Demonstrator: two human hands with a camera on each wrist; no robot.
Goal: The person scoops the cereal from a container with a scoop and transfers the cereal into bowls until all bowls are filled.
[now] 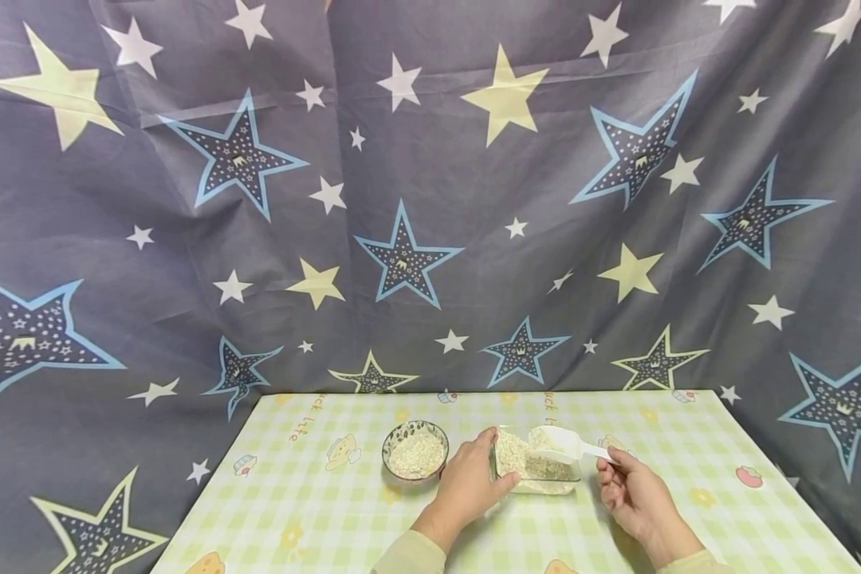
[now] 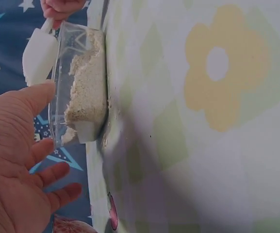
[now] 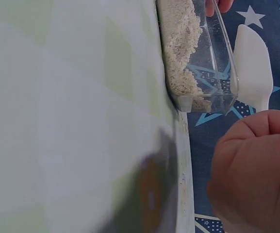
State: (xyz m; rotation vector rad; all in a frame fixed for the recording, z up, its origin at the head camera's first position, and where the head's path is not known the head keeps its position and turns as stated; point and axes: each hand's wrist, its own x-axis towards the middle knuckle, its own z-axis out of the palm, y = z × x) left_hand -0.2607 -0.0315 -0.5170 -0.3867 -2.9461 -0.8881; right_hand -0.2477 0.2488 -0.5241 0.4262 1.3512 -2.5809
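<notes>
My right hand point(image 1: 638, 494) pinches the handle of a white plastic scoop point(image 1: 563, 443), whose blade hangs tilted over a clear rectangular container point(image 1: 541, 485). Pale oat flakes point(image 2: 89, 80) fill part of this container, heaped unevenly, and some flakes show in the scoop. At the container's left end, my left hand point(image 1: 469, 478) rests with fingers spread, its thumb by the near rim in the left wrist view. Curled right fingers hide the end of the scoop handle in the right wrist view point(image 3: 256, 165).
Just left of my left hand stands a patterned bowl point(image 1: 393, 453) holding more flakes. A green-and-white checked cloth point(image 1: 273, 510) covers the table. Behind its far edge hangs a dark star-print curtain point(image 1: 445, 167). A few crumbs lie beside the container.
</notes>
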